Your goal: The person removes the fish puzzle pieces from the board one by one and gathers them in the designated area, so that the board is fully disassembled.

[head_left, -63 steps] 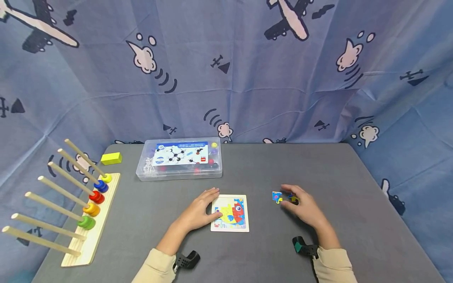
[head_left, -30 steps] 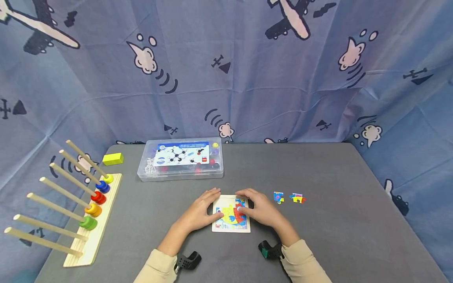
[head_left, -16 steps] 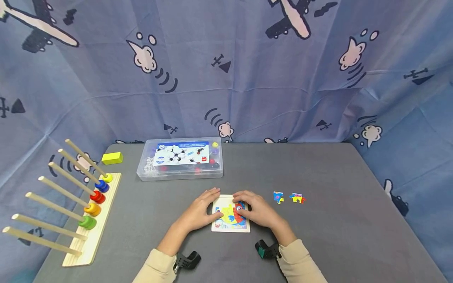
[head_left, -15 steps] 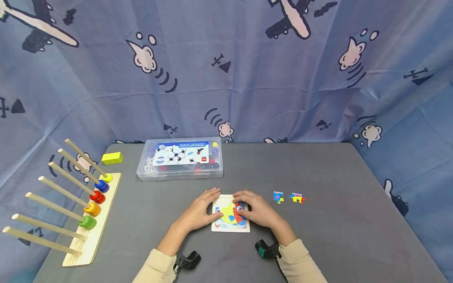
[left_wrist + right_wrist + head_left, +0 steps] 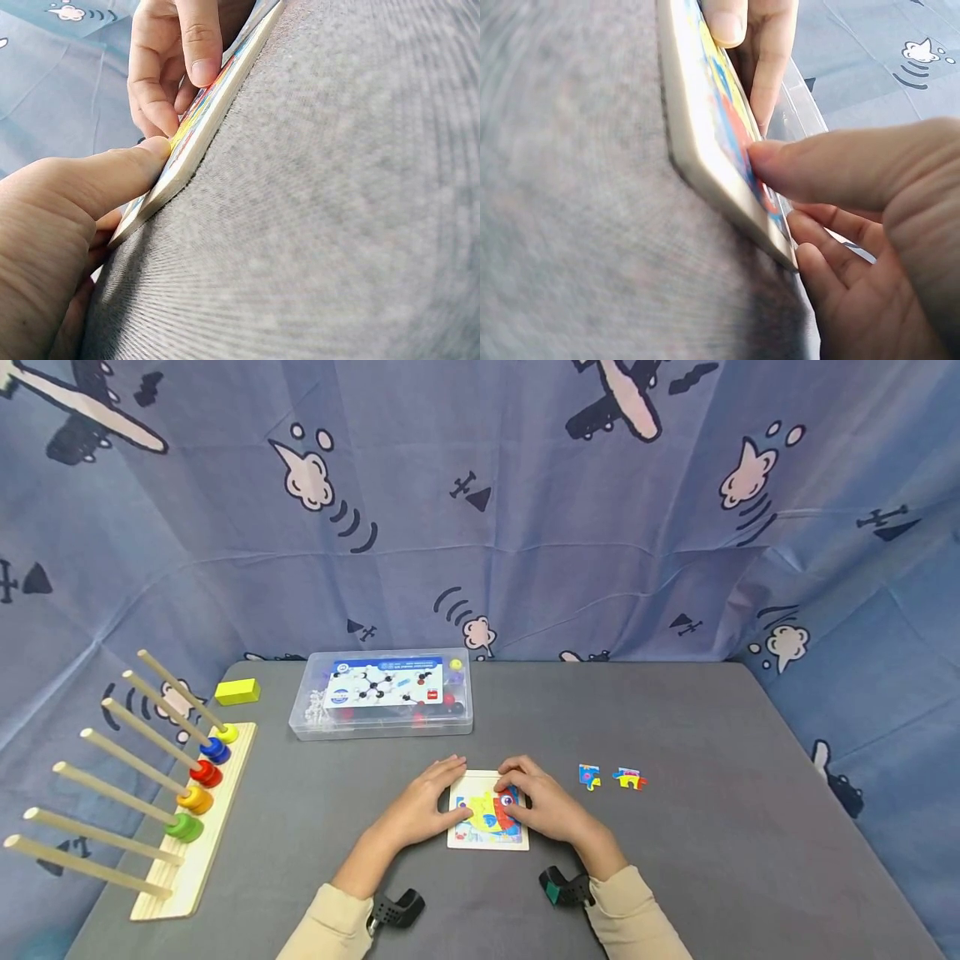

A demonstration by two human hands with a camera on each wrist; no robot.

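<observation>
A small jigsaw puzzle in a pale wooden tray (image 5: 487, 843) lies on the grey table, its picture a colourful fish. My left hand (image 5: 418, 808) grips the tray's left side, thumb on the yellow part and fingers along the edge. On the right side, my right hand (image 5: 551, 803) is bent over the picture. Its thumb and index finger pinch a red and blue jigsaw piece (image 5: 507, 799) with an eye, lying in the tray; the hand partly covers it. In the right wrist view, other fingers (image 5: 829, 262) sit beside the tray's edge. The tray's upper left part shows bare wood.
Two loose jigsaw pieces, one blue (image 5: 588, 777) and one yellow and red (image 5: 629, 778), lie right of the tray. A clear plastic box (image 5: 381, 695) stands behind. At left are a peg stand (image 5: 197, 827) with coloured rings and a yellow block (image 5: 237, 692).
My right hand has come left from the loose pieces onto the tray, its index finger curling further over the red and blue piece. The left hand has stayed on the tray.
</observation>
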